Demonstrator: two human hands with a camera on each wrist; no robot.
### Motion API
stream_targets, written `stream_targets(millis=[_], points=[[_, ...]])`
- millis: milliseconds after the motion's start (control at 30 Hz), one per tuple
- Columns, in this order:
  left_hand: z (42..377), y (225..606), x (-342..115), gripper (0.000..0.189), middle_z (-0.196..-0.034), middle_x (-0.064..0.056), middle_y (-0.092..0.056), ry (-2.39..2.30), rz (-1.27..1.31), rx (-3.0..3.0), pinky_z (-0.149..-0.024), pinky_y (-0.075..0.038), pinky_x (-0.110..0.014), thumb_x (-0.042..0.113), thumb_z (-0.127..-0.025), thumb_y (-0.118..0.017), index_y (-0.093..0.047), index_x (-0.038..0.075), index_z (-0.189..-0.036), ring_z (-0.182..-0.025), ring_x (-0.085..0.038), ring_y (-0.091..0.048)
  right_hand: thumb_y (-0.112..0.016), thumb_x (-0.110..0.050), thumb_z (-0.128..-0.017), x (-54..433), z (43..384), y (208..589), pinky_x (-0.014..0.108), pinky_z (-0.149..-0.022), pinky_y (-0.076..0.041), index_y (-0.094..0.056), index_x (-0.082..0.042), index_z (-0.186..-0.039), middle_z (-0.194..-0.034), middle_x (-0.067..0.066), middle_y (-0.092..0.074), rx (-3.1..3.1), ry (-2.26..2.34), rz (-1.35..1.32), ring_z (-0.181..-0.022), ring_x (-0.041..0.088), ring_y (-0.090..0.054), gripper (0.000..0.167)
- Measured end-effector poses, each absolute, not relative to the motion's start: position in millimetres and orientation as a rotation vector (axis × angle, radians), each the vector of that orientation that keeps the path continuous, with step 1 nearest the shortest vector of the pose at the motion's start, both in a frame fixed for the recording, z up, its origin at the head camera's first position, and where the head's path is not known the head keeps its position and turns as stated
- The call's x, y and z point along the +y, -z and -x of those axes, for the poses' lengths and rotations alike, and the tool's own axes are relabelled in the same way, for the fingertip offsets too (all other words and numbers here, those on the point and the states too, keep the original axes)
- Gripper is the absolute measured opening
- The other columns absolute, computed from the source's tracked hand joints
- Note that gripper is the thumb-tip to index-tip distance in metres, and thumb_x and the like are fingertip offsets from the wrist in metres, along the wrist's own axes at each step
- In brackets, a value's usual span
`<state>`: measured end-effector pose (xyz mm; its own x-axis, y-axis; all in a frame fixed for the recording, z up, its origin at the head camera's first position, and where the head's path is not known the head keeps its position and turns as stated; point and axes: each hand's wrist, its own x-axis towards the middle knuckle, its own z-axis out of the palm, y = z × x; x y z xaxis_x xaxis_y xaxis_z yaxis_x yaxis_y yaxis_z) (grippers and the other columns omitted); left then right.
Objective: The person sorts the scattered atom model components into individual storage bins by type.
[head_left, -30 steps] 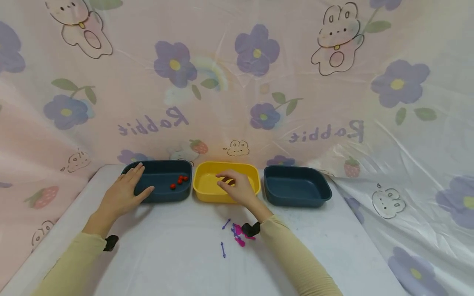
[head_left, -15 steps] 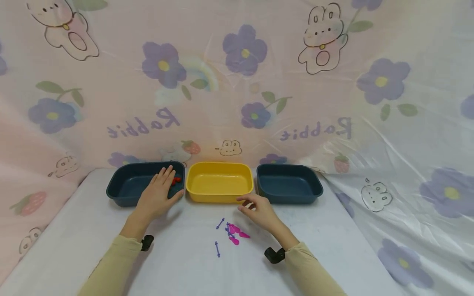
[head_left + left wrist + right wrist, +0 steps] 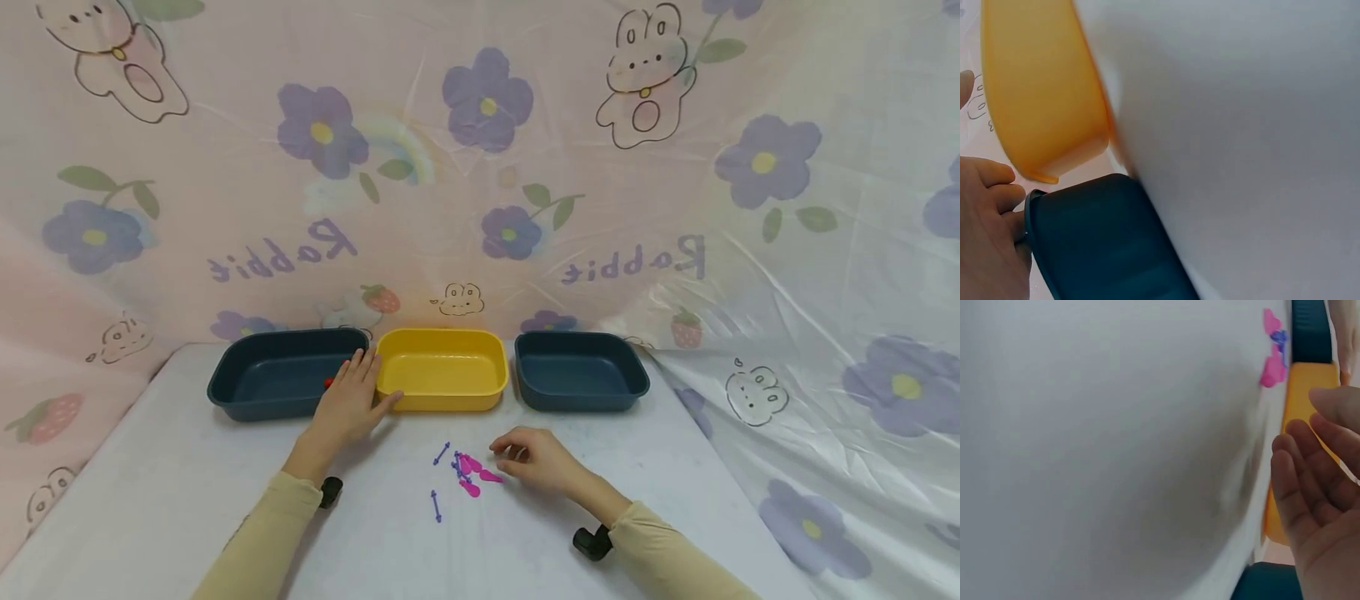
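Observation:
My left hand [image 3: 347,408], fingers straight, lies over the right end of the left dark blue tray [image 3: 262,408] and reaches the corner of the yellow tray [image 3: 450,402]. In the left wrist view its fingers [image 3: 1005,195] are at the blue tray's rim; contact is hard to tell. A bit of red [image 3: 328,382] shows beside that hand inside the tray; the rest is hidden. My right hand [image 3: 543,462] hovers just right of a small pile of pink pieces [image 3: 469,488] and purple rods [image 3: 442,453], fingers loosely bent, holding nothing visible.
A second dark blue tray [image 3: 581,402] stands right of the yellow one. One purple rod [image 3: 436,506] lies apart, nearer the front of the white table [image 3: 390,550]. A patterned curtain [image 3: 420,208] hangs behind the trays.
My left hand has moved right, from the left end of its blue tray to the right end. My right hand has come from above the yellow tray down beside the small pile. The view has shifted slightly.

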<state>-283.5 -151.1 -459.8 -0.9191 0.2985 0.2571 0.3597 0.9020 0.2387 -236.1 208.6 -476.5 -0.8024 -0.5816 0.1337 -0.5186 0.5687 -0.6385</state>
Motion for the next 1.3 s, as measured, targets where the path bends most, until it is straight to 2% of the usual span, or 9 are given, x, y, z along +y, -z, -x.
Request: stream_targets(millis=[233,733,1300], points=[[287,468,-151,0.086,-0.17,-0.025,-0.018,0.402,0.508,-2.874,-0.127,-0.018,-0.06,0.053,-0.106,-0.053,-0.027,-0.009,-0.16,-0.157,-0.045,-0.017,-0.077,-0.005,-0.092,212,227,477,0.022,-0.074,-0.057,-0.076,-0.006,-0.114,-0.099,0.0,-0.072,2.661,0.996,1.023,-0.084,0.01,-0.062,0.022],[287,470,-147,0.085,-0.169,-0.026,-0.019,0.392,0.488,-2.904,-0.127,-0.017,-0.059,0.053,-0.107,-0.05,-0.026,-0.01,-0.159,-0.157,-0.044,-0.017,-0.082,-0.008,-0.09,210,223,487,0.02,-0.073,-0.056,-0.077,-0.01,-0.107,-0.094,-0.006,-0.069,2.641,0.985,1.021,-0.081,0.002,-0.06,0.018],[290,473,-148,0.086,-0.17,-0.026,-0.017,0.395,0.481,-2.936,-0.127,-0.016,-0.059,0.053,-0.107,-0.049,-0.023,-0.01,-0.16,-0.158,-0.044,-0.015,-0.08,-0.008,-0.092,205,223,484,0.02,-0.072,-0.056,-0.079,-0.012,-0.104,-0.093,-0.007,-0.068,2.654,0.968,0.977,-0.079,0.002,-0.057,0.013]])
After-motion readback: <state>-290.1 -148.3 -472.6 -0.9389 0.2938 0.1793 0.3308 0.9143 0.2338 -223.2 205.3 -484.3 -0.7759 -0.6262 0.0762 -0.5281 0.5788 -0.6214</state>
